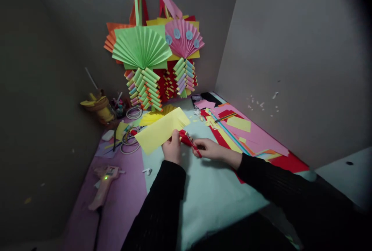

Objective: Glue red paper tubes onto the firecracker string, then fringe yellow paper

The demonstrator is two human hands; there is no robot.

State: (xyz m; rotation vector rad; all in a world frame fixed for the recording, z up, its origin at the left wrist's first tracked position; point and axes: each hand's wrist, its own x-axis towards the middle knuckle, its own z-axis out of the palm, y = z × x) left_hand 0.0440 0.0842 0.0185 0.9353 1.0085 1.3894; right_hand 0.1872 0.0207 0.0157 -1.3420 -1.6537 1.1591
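Observation:
My left hand is closed around the lower edge of a pale yellow sheet of paper, thumb on top. The sheet tilts upward to the right, and slits show along its right end. In my right hand is a pair of red-handled scissors; its fingers are closed on the handles. The blades point left toward my left hand, at the paper's lower right. A small red piece shows beside the blades; whether it belongs to the scissors or is paper I cannot tell.
A pink glue gun with a green light lies at left, near a white earbud. Coloured paper strips and sheets cover the right side. Folded paper fans with rolled-paper tassels hang behind. A yellow pot stands at back left.

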